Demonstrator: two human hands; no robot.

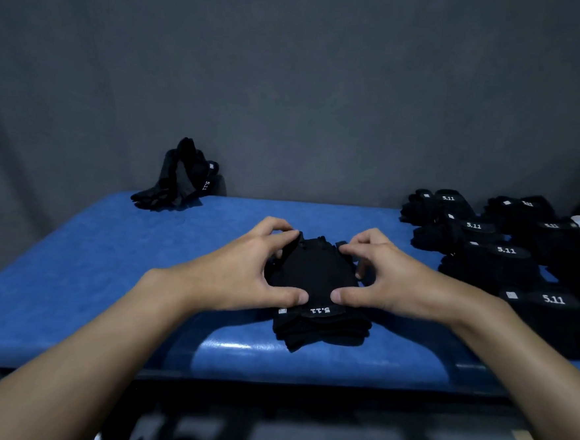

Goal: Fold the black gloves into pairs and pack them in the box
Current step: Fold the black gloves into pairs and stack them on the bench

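Blue padding covers the surface point(72, 273), and its near edge curves down with a glossy sheen just below the work. Two bare forearms reach in from the bottom corners and meet at the middle.

A black pair point(315, 273) lies flat on the surface just behind that edge, one glove stacked on the other. The cuffs point toward the person, and a white "5.11" mark on the top cuff reads upside down.

The left hand point(240, 268) grasps the pair's left side. Its fingers curl over the far corner and its thumb presses down near the cuff. The right hand point(394, 278) mirrors it on the right side, fingers hooked at the far corner and thumb flat beside the other thumb. The two thumb tips are close but not touching.

To the right, folded pairs point(498, 265) lie in overlapping rows from the near right edge back toward the wall, each showing a white "5.11".

Well apart at the far left, loose gloves point(178, 177) lean upright against the grey wall point(291, 82), their fingertips trailing onto the surface.
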